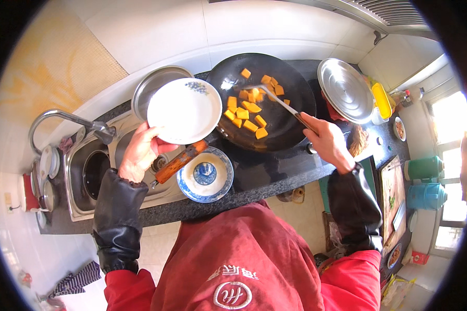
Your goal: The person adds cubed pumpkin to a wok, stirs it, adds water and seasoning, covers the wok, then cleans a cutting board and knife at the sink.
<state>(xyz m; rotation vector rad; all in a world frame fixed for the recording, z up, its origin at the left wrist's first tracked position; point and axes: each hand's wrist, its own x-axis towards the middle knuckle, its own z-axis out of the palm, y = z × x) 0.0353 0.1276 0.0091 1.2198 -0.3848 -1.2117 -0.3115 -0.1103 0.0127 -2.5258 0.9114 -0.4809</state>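
Observation:
My left hand (142, 149) grips the rim of a white plate with a blue flower print (183, 114), held tilted beside the wok's left edge. In my right hand (329, 142) is the handle of a metal spatula (282, 103), whose head lies among orange pumpkin-like chunks (242, 113) in the black wok (292, 128). The wok's wooden handle (181, 161) points down and left, under the plate. A blue-and-white bowl (205, 175) sits on the counter beside that handle.
A steel basin (140, 95) is behind the plate. The double sink (76, 194) and faucet (68, 112) are at left. A metal lid (345, 90), a yellow container (381, 101) and a cutting board with a cleaver (393, 202) are at right.

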